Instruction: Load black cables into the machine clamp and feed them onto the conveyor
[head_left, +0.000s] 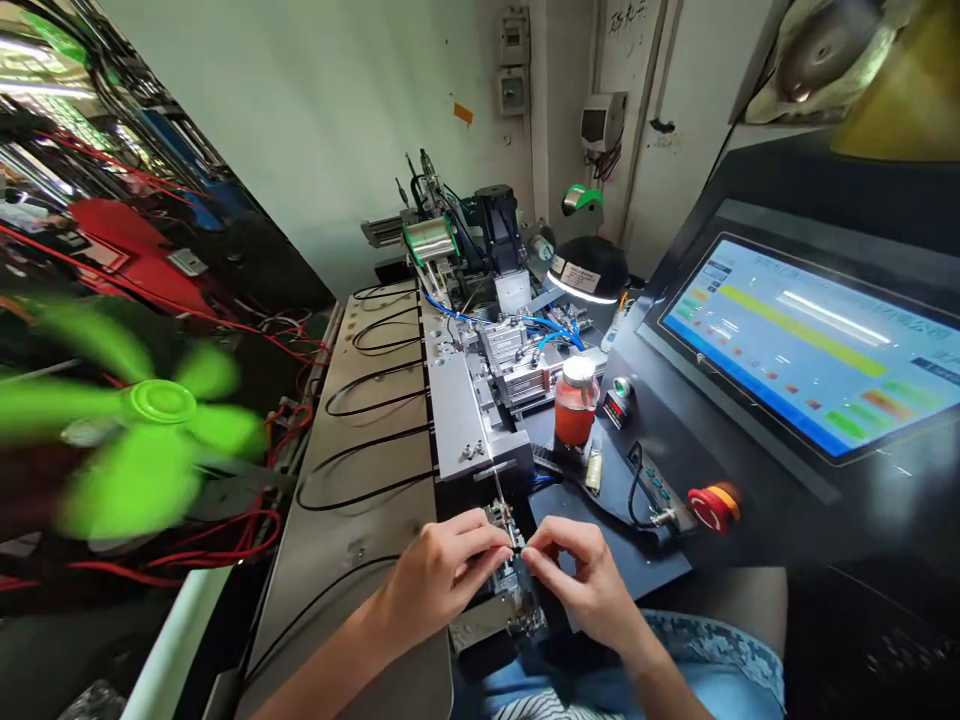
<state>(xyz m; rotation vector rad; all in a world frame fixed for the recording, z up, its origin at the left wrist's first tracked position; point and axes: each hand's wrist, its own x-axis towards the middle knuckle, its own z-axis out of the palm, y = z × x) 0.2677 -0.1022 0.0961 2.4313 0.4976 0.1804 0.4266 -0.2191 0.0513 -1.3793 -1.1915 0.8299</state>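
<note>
My left hand (457, 562) and my right hand (581, 578) meet over a small metal fixture (510, 600) at the bottom centre. Thumb and forefinger of each hand are pinched, with the fingertips almost touching. Something small and dark, perhaps a cable end, shows between the fingertips, too small to make out. A black cable (330, 583) runs across the bench towards my left hand and passes out of sight behind it. Just beyond my hands lies the end of a silvery metal rail (459, 410).
Looped black cables (375, 385) lie on the beige bench (300, 600). A green fan (161, 402) spins at left. Beyond the hands stand a red-orange bottle (576, 405), a solder spool (431, 242) and pneumatic parts. At right are a red emergency button (712, 508) and a touchscreen (817, 340).
</note>
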